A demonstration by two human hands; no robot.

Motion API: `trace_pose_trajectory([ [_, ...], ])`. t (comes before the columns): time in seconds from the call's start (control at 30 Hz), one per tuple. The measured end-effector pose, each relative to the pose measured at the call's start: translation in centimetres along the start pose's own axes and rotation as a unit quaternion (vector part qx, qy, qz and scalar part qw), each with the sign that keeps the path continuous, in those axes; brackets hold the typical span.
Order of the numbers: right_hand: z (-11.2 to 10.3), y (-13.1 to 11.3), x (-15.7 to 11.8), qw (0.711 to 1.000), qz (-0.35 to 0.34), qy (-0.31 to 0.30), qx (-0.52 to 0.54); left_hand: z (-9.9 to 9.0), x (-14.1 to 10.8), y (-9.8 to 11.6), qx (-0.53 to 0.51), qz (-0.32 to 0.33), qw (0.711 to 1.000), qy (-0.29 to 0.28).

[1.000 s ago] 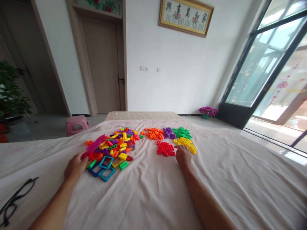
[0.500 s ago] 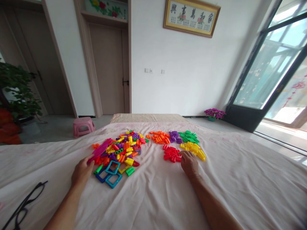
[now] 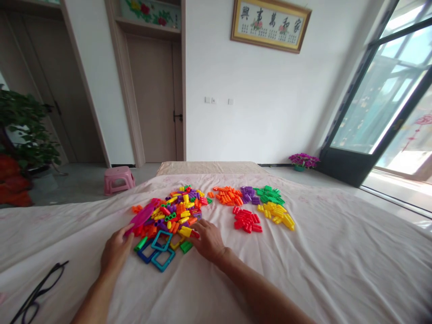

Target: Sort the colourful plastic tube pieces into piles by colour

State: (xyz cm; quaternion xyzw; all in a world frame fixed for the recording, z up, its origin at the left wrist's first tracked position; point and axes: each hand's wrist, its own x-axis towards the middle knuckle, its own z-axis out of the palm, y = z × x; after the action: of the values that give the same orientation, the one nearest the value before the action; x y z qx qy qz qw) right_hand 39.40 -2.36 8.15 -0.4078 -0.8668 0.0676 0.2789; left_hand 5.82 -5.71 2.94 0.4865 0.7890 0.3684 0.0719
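My left hand (image 3: 116,249) is closed on the near end of a flat, translucent pink plastic piece (image 3: 143,216), which leans over the left side of a mixed pile of coloured plastic building tubes (image 3: 170,211). At the pile's right edge is my right hand (image 3: 209,240), thumb and fingers apart around a red piece (image 3: 195,234). A yellow piece (image 3: 185,231) and a green piece (image 3: 185,246) lie beside those fingertips. Teal square frames (image 3: 163,259) and a dark blue one overlap at the pile's near side.
Sorted groups lie to the right: orange (image 3: 229,196), purple (image 3: 249,195), green (image 3: 270,195), yellow (image 3: 277,213) and red pieces (image 3: 247,220). Black glasses (image 3: 40,288) rest at the left on the wrinkled cloth (image 3: 324,256). A pink stool (image 3: 119,180) stands beyond.
My right hand has moved left from the sorted red group to the mixed pile's edge. My left hand still holds the pink piece in about the same place.
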Motion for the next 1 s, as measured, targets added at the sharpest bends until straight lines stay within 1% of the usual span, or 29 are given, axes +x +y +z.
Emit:
trace_pose_trajectory([
  [0.1, 0.9, -0.7, 1.1, 0.999, 0.015, -0.031, -0.035, -0.2, -0.3, 0.2, -0.004, 0.001, 1.000, 0.000],
  [0.17, 1.1, -0.7, 1.4, 0.998, 0.016, -0.041, -0.035, -0.3, -0.5, 0.3, -0.006, 0.004, 1.000, 0.000],
  [0.27, 0.4, -0.1, 1.2, 0.999, 0.031, -0.016, -0.010, -0.4, -0.6, 0.3, -0.005, 0.007, 1.000, -0.003],
  [0.33, -0.9, 0.9, 0.6, 0.999, 0.050, 0.016, 0.010, -0.3, -0.4, 0.1, 0.001, 0.007, 1.000, -0.003],
  [0.43, -3.7, 3.9, -0.6, 0.994, 0.090, 0.064, 0.019, 0.0, 0.0, -0.6, 0.019, 0.002, 1.000, -0.005],
  [0.5, -6.0, 6.8, -1.7, 0.987, 0.133, 0.094, 0.002, 0.3, 0.4, -1.0, 0.028, -0.010, 1.000, -0.007],
  [0.57, -8.3, 10.3, -3.0, 0.974, 0.189, 0.122, -0.026, 0.4, 0.6, -1.1, 0.027, -0.015, 0.999, -0.008],
  [0.6, -9.4, 12.1, -3.6, 0.966, 0.220, 0.128, -0.040, 0.4, 0.6, -1.0, 0.026, -0.016, 0.999, -0.010],
  [0.7, -12.3, 17.2, -5.5, 0.925, 0.332, 0.152, -0.101, 0.1, 0.3, -0.5, 0.026, -0.027, 0.999, -0.022],
  [0.8, -14.3, 21.2, -7.1, 0.892, 0.400, 0.147, -0.149, -0.3, 0.0, 0.1, 0.020, -0.031, 0.999, -0.027],
  [0.9, -15.2, 23.2, -8.0, 0.872, 0.438, 0.158, -0.152, -0.4, 0.0, 0.1, 0.016, -0.032, 0.999, -0.026],
  [0.93, -15.2, 23.5, -8.1, 0.870, 0.438, 0.169, -0.149, -0.3, 0.1, 0.0, 0.014, -0.031, 0.999, -0.023],
  [1.0, -14.8, 23.3, -7.7, 0.881, 0.413, 0.185, -0.139, -0.1, 0.2, -0.2, 0.009, -0.025, 1.000, -0.016],
])
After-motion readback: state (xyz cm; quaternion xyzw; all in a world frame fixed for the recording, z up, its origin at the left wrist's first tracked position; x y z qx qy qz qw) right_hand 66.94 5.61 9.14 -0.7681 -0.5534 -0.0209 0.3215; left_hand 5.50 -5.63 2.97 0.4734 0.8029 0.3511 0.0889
